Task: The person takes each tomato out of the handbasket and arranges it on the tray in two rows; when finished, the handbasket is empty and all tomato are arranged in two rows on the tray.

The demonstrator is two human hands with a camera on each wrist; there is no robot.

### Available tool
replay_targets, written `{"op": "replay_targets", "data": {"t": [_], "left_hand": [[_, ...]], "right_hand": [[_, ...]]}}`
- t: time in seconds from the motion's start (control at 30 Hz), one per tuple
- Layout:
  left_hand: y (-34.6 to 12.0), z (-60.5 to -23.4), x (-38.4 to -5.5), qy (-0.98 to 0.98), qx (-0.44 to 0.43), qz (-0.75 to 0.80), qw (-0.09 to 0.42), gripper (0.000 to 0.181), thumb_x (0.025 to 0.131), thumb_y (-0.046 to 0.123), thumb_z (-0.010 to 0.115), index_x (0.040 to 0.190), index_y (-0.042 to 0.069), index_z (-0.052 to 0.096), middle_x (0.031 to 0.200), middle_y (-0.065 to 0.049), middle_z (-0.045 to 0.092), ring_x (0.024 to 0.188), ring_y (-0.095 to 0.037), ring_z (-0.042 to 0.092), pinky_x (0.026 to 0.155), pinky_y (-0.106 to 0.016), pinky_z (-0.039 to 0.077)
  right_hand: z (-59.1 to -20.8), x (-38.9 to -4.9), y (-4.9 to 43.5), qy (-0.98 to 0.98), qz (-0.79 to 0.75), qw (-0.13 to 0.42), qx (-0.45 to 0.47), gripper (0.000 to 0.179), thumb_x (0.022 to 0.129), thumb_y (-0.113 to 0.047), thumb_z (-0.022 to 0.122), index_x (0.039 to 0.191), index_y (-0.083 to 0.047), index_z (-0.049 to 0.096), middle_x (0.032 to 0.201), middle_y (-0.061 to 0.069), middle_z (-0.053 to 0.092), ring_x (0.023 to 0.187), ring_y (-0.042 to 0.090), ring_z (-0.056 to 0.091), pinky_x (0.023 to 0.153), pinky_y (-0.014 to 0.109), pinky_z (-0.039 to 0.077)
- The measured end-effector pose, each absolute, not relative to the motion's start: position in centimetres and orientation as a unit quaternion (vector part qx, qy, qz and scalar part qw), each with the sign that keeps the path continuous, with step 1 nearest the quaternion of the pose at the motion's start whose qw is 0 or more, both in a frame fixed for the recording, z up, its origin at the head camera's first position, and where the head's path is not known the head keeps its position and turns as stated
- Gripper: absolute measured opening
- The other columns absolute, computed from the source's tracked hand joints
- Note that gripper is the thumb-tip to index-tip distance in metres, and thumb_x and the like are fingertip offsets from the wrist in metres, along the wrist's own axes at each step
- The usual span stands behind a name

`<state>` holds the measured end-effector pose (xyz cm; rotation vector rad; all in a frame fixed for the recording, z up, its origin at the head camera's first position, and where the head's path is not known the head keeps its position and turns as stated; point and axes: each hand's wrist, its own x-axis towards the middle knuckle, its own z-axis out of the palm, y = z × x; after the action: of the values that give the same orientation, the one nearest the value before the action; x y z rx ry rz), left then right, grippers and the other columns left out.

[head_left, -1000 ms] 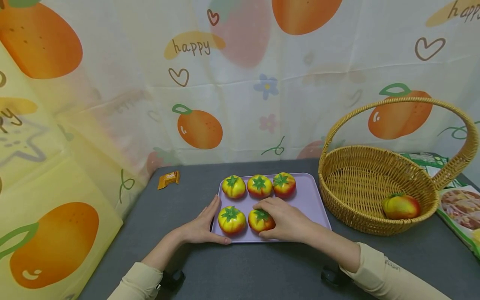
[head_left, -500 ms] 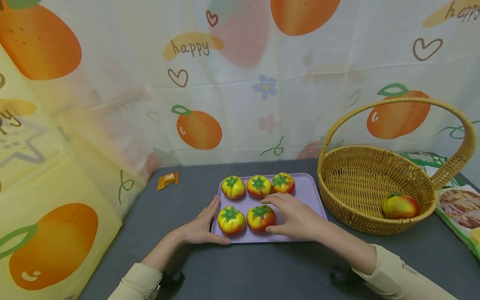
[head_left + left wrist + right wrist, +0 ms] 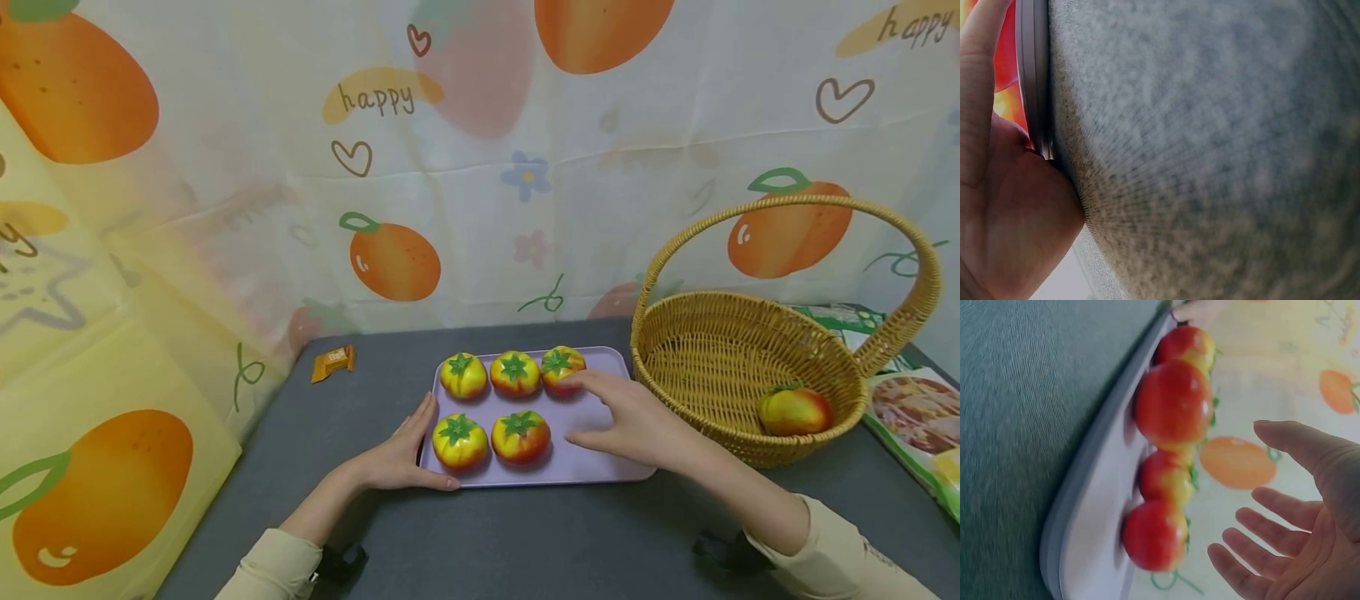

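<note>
Red-and-yellow tomatoes with green leafy tops sit on a lilac tray (image 3: 600,462). Three stand in the back row: a left one (image 3: 463,377), a middle one (image 3: 515,374) and a right one (image 3: 562,370). Two are in front, a left one (image 3: 460,442) and a right one (image 3: 521,437). My left hand (image 3: 401,454) touches the tray's front left corner, fingers along its side and thumb at its front edge. Above the tray's right part, my right hand (image 3: 637,417) is spread and holds nothing; its fingertips overlap the back right tomato in the head view. The right wrist view shows its parted fingers (image 3: 1272,534).
A wicker basket (image 3: 705,367) with a tall handle stands right of the tray. One red-and-yellow fruit (image 3: 795,410) lies inside it. Printed packets (image 3: 918,417) lie beyond the basket. A small orange-wrapped sweet (image 3: 333,363) is at the table's back left, before a printed cloth.
My right hand has let go of the front right tomato and moved right and slightly up, away from it. The left hand stays at the tray corner.
</note>
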<state>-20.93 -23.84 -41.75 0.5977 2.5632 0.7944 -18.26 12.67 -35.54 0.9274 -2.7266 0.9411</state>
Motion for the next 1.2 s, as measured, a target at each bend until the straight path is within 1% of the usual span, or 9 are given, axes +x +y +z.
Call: {"op": "replay_targets", "data": {"t": [0.1, 0.17, 0.27, 0.33, 0.5, 0.57, 0.8, 0.97, 1.2], "left_hand": [[-23.8, -41.7, -20.9, 0.915, 0.213, 0.282, 0.196, 0.125, 0.075, 0.057, 0.076, 0.156, 0.005, -0.004, 0.162, -0.014, -0.01, 0.148, -0.032, -0.001, 0.115, -0.054, 0.005], [-23.8, -41.7, -20.9, 0.915, 0.211, 0.283, 0.196, 0.125, 0.075, 0.057, 0.076, 0.156, 0.005, -0.004, 0.162, -0.014, -0.01, 0.148, -0.033, -0.001, 0.115, -0.055, 0.006], [-23.8, -41.7, -20.9, 0.915, 0.209, 0.284, 0.198, 0.125, 0.075, 0.057, 0.076, 0.156, 0.006, -0.003, 0.162, -0.014, -0.01, 0.147, -0.036, -0.001, 0.114, -0.057, 0.007], [-23.8, -41.7, -20.9, 0.915, 0.208, 0.284, 0.199, 0.124, 0.075, 0.057, 0.076, 0.156, 0.006, -0.003, 0.162, -0.014, -0.01, 0.147, -0.036, -0.001, 0.114, -0.057, 0.008], [-23.9, -41.8, -20.9, 0.915, 0.208, 0.283, 0.198, 0.124, 0.076, 0.057, 0.076, 0.156, 0.006, -0.003, 0.162, -0.014, -0.011, 0.147, -0.036, -0.001, 0.114, -0.056, 0.007], [-23.9, -41.9, -20.9, 0.915, 0.209, 0.283, 0.197, 0.124, 0.076, 0.057, 0.076, 0.156, 0.006, -0.003, 0.162, -0.014, -0.01, 0.147, -0.036, -0.001, 0.114, -0.056, 0.007], [-23.9, -41.8, -20.7, 0.915, 0.212, 0.284, 0.194, 0.125, 0.075, 0.056, 0.077, 0.156, 0.005, -0.004, 0.162, -0.014, -0.011, 0.147, -0.036, -0.001, 0.115, -0.056, 0.006], [-23.8, -41.7, -20.8, 0.915, 0.208, 0.284, 0.197, 0.126, 0.075, 0.057, 0.077, 0.156, 0.006, -0.005, 0.162, -0.013, -0.012, 0.147, -0.035, -0.002, 0.115, -0.055, 0.005], [-23.8, -41.7, -21.0, 0.913, 0.213, 0.284, 0.199, 0.125, 0.076, 0.056, 0.076, 0.156, 0.006, -0.005, 0.162, -0.014, -0.012, 0.148, -0.034, -0.002, 0.115, -0.054, 0.004]], "right_hand": [[-35.2, -18.3, 13.7, -0.896, 0.323, 0.07, 0.297, 0.055, 0.08, -0.027, 0.082, 0.127, -0.01, 0.061, 0.125, 0.007, 0.062, 0.108, 0.028, 0.06, 0.085, 0.046, 0.052], [-34.9, -18.2, 14.4, -0.897, 0.323, 0.08, 0.292, 0.053, 0.08, -0.026, 0.082, 0.127, -0.011, 0.061, 0.123, 0.006, 0.062, 0.102, 0.024, 0.06, 0.081, 0.042, 0.053], [-34.3, -18.1, 15.5, -0.902, 0.311, 0.095, 0.283, 0.052, 0.081, -0.027, 0.081, 0.127, -0.012, 0.061, 0.119, 0.004, 0.063, 0.092, 0.02, 0.059, 0.075, 0.037, 0.052], [-33.9, -17.8, 16.2, -0.909, 0.304, 0.096, 0.269, 0.053, 0.082, -0.029, 0.08, 0.129, -0.013, 0.061, 0.121, 0.005, 0.063, 0.091, 0.019, 0.059, 0.075, 0.038, 0.051], [-33.3, -17.6, 17.7, -0.916, 0.307, 0.089, 0.241, 0.053, 0.084, -0.029, 0.079, 0.13, -0.012, 0.06, 0.128, 0.01, 0.06, 0.107, 0.03, 0.061, 0.084, 0.049, 0.052], [-33.2, -17.6, 18.3, -0.918, 0.307, 0.091, 0.233, 0.052, 0.084, -0.029, 0.079, 0.129, -0.011, 0.06, 0.127, 0.011, 0.061, 0.11, 0.033, 0.06, 0.086, 0.051, 0.051], [-33.3, -17.6, 20.6, -0.927, 0.286, 0.113, 0.214, 0.052, 0.084, -0.029, 0.079, 0.129, -0.01, 0.06, 0.124, 0.013, 0.062, 0.109, 0.036, 0.059, 0.084, 0.055, 0.049], [-33.5, -17.8, 22.7, -0.938, 0.251, 0.131, 0.2, 0.055, 0.082, -0.03, 0.079, 0.128, -0.007, 0.06, 0.124, 0.019, 0.061, 0.111, 0.039, 0.056, 0.084, 0.058, 0.045], [-33.7, -17.9, 25.9, -0.953, 0.221, 0.107, 0.175, 0.058, 0.083, -0.029, 0.079, 0.13, -0.001, 0.057, 0.127, 0.027, 0.057, 0.114, 0.046, 0.052, 0.087, 0.062, 0.041]]}}
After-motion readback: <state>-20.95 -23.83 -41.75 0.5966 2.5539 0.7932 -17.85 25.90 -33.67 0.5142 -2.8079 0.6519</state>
